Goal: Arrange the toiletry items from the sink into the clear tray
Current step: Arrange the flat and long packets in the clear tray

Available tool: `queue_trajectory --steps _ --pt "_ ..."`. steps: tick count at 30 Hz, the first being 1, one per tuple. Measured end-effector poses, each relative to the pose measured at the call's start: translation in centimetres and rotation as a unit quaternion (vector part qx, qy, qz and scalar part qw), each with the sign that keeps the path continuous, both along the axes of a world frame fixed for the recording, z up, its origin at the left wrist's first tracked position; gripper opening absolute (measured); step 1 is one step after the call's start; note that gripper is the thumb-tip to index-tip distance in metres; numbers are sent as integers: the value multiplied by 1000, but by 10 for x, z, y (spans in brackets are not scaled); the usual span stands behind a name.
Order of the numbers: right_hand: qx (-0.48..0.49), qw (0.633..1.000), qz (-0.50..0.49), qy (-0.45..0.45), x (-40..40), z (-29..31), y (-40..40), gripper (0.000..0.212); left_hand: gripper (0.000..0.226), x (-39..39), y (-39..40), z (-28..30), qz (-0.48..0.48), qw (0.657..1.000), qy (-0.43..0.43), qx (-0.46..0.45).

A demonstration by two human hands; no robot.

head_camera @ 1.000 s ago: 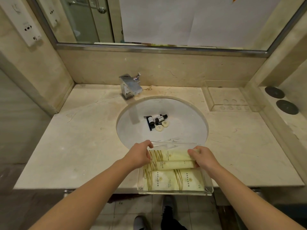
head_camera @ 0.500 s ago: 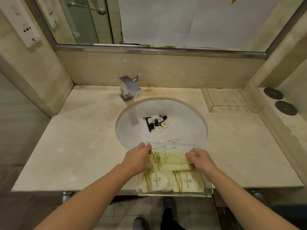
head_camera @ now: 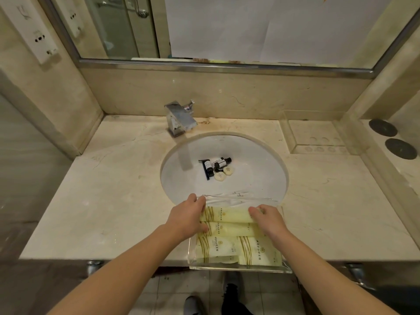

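Observation:
A clear tray (head_camera: pixel 238 268) sits at the counter's front edge, overhanging the sink rim, with several pale yellow sachets (head_camera: pixel 229 245) lying flat in it. My left hand (head_camera: pixel 188 218) presses on the left ends of the two far sachets. My right hand (head_camera: pixel 267 218) rests on their right ends, fingers curled over the farthest sachet. In the white sink (head_camera: pixel 256 155) lie small dark bottles (head_camera: pixel 219 162), a dark comb (head_camera: pixel 204 170) and two round cream soaps (head_camera: pixel 223 173).
A chrome faucet (head_camera: pixel 179 119) stands behind the basin. A second clear tray (head_camera: pixel 318 138) sits at the back right of the marble counter (head_camera: pixel 102 189), with two dark round coasters (head_camera: pixel 391 138) on the ledge beyond. A mirror spans the back wall.
Both hands have shifted slightly along the two far sachets, flattening them into the tray. The items in the sink have not moved.

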State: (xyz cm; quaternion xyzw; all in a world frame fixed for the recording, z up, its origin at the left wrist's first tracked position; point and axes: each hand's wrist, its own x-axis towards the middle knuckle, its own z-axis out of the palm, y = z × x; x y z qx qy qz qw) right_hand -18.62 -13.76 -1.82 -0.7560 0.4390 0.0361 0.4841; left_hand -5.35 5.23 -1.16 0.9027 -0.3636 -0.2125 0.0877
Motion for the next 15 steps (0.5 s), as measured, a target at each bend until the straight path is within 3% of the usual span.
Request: queue_trajectory --steps 3,6,11,15 --pt "-30 999 9 27 2 -5 0 28 47 -1 1 2 -2 1000 3 -7" --pt "-90 995 5 52 1 -7 1 31 60 -3 2 4 -38 999 9 14" --pt "-116 993 -20 19 -6 -10 -4 37 75 -1 3 3 -89 995 -8 46" --pt "-138 990 0 17 -6 -16 -4 33 73 0 4 2 -99 994 -4 48"
